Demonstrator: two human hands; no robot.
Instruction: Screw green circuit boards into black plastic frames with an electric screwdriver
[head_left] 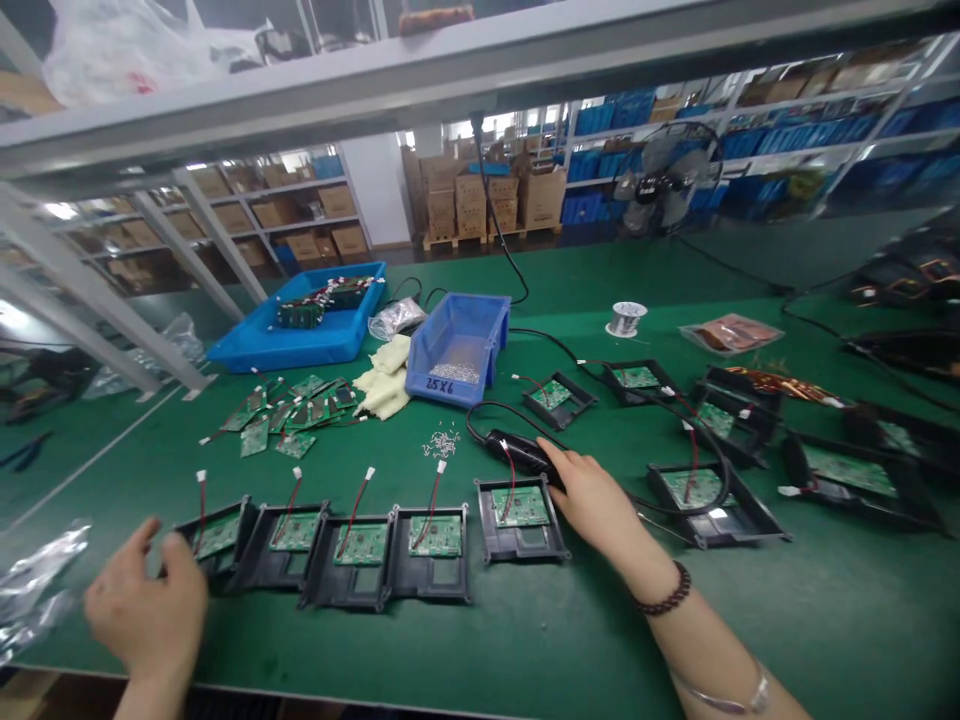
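My right hand [592,500] is wrapped round a black corded electric screwdriver [521,452], held low over the table. Just left of it lies a black plastic housing [523,545] with a green circuit board [519,506] inside. Further left, several similar housings stand in a row, among them one black housing [349,590] with a board and upright wire lead. At the row's left end, my left hand [146,605] has its thumb and fingers about the edge of a tilted housing [238,530]; its grip is partly hidden. Small screws [441,442] lie scattered behind the row.
A blue bin [457,335] holds more screws. Beside it are yellowish cloth [384,380], loose circuit boards [300,410] and a blue tray [300,345]. More housings [720,510] lie to the right, with the screwdriver cable looping over them. A solder spool [625,320] stands behind.
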